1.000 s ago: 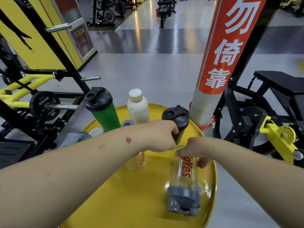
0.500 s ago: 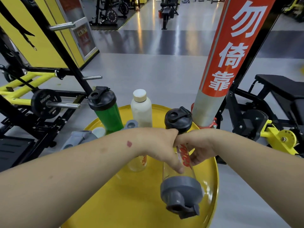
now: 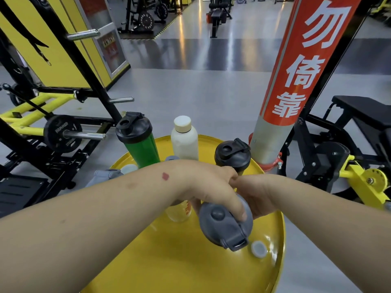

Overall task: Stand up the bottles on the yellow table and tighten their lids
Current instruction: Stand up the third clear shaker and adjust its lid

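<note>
A clear shaker bottle with a grey lid (image 3: 224, 225) is held above the round yellow table (image 3: 169, 261), its lid tipped toward me. My left hand (image 3: 213, 191) grips it around the lid's rim from above. My right hand (image 3: 258, 195) holds the bottle's body, which is mostly hidden behind the hands. A green shaker with a black lid (image 3: 139, 140), a white bottle with a cream cap (image 3: 184, 140) and a dark shaker with a black lid (image 3: 232, 155) stand upright at the table's far edge. A clear bottle with orange print (image 3: 179, 212) shows under my left wrist.
A small white cap (image 3: 258, 249) lies on the table near its right rim. A grey lid (image 3: 105, 175) rests at the table's left edge. A red and silver pillar (image 3: 283, 102) stands just behind the table; weight racks left, a black bench right.
The grey-lidded bottle lay on the table a second ago; both hands have lifted and tilted it up. My left hand moved from the dark shaker onto the grey lid.
</note>
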A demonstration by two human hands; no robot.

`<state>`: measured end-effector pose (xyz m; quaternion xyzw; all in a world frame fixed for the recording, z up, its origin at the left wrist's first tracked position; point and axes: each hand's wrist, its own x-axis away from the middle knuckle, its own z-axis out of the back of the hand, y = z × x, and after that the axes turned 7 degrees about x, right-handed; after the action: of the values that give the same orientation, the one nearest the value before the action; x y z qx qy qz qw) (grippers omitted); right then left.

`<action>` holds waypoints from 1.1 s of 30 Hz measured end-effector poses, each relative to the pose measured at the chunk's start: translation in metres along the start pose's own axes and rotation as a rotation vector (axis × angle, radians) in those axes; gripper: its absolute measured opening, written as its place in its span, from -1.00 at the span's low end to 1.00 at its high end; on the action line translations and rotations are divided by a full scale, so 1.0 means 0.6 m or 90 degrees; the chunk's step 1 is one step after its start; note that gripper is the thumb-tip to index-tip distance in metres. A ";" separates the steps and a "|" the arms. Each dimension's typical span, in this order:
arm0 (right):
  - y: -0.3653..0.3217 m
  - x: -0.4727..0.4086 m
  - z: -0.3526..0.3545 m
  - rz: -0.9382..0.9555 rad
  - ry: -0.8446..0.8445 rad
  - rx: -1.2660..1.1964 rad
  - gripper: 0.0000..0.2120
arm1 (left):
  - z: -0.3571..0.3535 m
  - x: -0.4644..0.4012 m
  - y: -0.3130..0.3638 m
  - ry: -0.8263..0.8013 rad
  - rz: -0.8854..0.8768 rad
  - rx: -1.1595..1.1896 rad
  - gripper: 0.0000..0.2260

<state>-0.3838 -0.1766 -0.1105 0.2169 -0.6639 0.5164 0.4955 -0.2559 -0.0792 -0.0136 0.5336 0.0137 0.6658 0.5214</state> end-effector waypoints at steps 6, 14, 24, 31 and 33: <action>-0.004 0.026 0.013 0.007 -0.012 0.082 -0.65 | -0.006 -0.008 0.011 0.031 0.093 0.106 -0.68; 0.002 0.089 0.040 0.062 -0.043 0.069 -0.53 | -0.023 -0.043 -0.002 0.053 0.128 0.321 -0.60; 0.016 0.103 0.042 0.231 -0.026 0.142 -0.55 | -0.023 -0.034 -0.021 0.046 0.151 0.367 -0.68; 0.013 0.098 0.042 0.300 0.041 0.133 -0.61 | -0.016 -0.018 -0.023 0.046 0.111 0.365 -0.72; 0.013 0.100 0.043 0.317 0.063 0.127 -0.66 | -0.017 -0.016 -0.024 0.040 0.103 0.388 -0.77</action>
<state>-0.4263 -0.1835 -0.0608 0.0694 -0.6176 0.6951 0.3612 -0.2546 -0.0740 -0.0328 0.6439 0.1859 0.6865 0.2820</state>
